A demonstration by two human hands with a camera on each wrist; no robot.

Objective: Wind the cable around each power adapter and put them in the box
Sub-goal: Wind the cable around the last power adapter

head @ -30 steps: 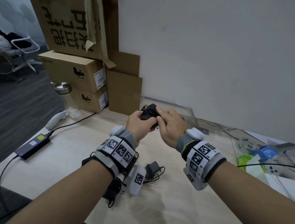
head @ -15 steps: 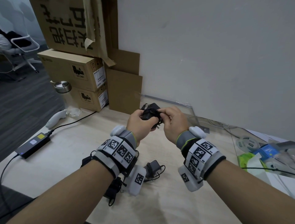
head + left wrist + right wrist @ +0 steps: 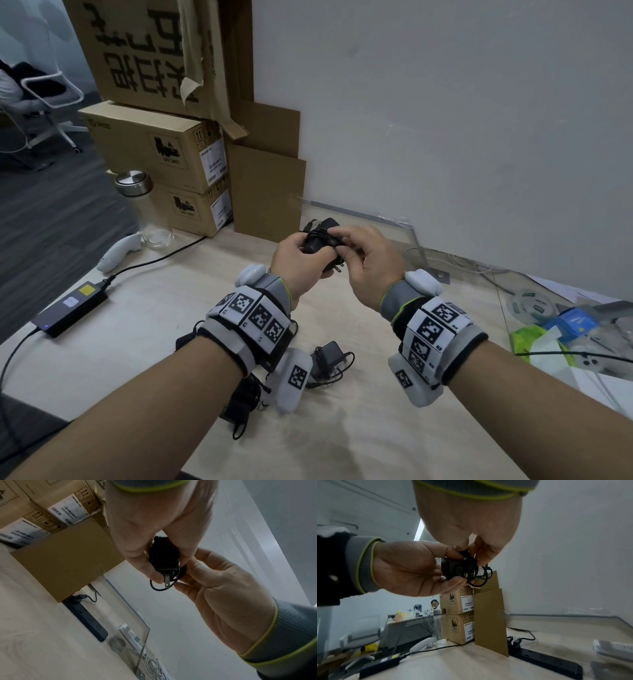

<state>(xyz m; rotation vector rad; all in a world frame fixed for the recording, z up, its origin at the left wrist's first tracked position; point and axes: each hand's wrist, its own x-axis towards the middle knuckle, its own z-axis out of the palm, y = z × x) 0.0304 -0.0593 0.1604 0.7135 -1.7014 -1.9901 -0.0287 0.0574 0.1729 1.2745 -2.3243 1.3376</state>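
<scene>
A small black power adapter point(image 3: 320, 236) with its thin cable wound round it is held above the table's far middle. My left hand point(image 3: 296, 258) grips its body from the left, thumb and fingers curled round it point(image 3: 163, 558). My right hand point(image 3: 371, 263) pinches the cable on the adapter's top with its fingertips point(image 3: 471, 550). The metal plug prongs point(image 3: 166, 582) point down, and a loose cable loop point(image 3: 158, 588) hangs under them. Another black adapter point(image 3: 329, 356) with a loose cable lies on the table near me. One more adapter point(image 3: 239, 407) is partly hidden under my left wrist.
A clear-walled box point(image 3: 412, 236) stands behind the hands by the wall. Stacked cardboard boxes point(image 3: 161, 150) and a glass bottle point(image 3: 144, 209) are at the far left. A black power brick point(image 3: 70, 308) lies left, a black power strip point(image 3: 547, 658) by the wall, and clutter point(image 3: 568, 325) at right.
My right hand has turned and slid its fingers over the adapter's top, laying the cable round it. My left hand has kept its grip in about the same place.
</scene>
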